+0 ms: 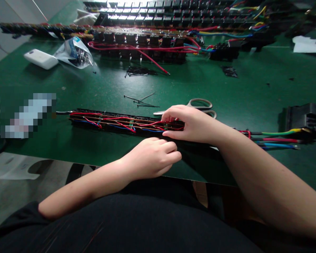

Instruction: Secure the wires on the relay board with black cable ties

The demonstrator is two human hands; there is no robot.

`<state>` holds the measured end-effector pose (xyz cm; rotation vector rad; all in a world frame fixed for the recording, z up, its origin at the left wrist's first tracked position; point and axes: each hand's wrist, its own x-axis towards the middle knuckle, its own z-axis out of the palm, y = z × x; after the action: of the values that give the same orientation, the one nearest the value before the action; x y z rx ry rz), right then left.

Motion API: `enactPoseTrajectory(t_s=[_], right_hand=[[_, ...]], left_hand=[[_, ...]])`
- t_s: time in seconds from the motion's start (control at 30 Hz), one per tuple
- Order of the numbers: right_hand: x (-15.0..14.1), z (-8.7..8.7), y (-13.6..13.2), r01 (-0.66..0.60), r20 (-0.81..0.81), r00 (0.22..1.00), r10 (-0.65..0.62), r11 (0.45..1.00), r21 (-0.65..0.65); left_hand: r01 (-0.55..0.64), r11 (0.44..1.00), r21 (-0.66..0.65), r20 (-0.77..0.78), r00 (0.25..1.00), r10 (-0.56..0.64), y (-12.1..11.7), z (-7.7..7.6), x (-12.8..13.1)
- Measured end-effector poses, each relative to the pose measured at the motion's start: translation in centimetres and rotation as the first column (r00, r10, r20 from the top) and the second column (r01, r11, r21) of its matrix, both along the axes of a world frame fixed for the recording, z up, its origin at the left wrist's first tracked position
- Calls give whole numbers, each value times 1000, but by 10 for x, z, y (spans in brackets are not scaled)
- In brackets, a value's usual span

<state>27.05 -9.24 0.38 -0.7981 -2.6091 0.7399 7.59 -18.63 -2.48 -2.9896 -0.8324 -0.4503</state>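
The work in hand appears to be dressing the wiring along a long wired terminal strip (126, 123) that lies flat near the front edge of the green tabletop (252, 91). The right hand (192, 124) rests on the strip's right end, fingers (173, 113) curved over the top and thumb below, pinching the strip and its red wires. The left hand (151, 158) sits just in front of it, curled into a loose fist; whether it pinches anything I cannot tell. The next move likely calls for steadying the strip while working a wire or tie through with fine fingertip control.

The strip is dark and narrow, with red and blue wires looping along its length. Scissors (200, 105) lie just behind the right hand, loose black cable ties (143, 100) nearby, and a coloured cable bundle (276, 138) runs off to the right.
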Motion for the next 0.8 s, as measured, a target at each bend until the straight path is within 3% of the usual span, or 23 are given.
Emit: enactPoseTrajectory(t_s=[0.8], right_hand=[[-2, 1, -2, 29, -2, 1000, -29, 1000, -7]], left_hand=[[-6, 1000, 9, 21, 1000, 6, -1, 0, 0]])
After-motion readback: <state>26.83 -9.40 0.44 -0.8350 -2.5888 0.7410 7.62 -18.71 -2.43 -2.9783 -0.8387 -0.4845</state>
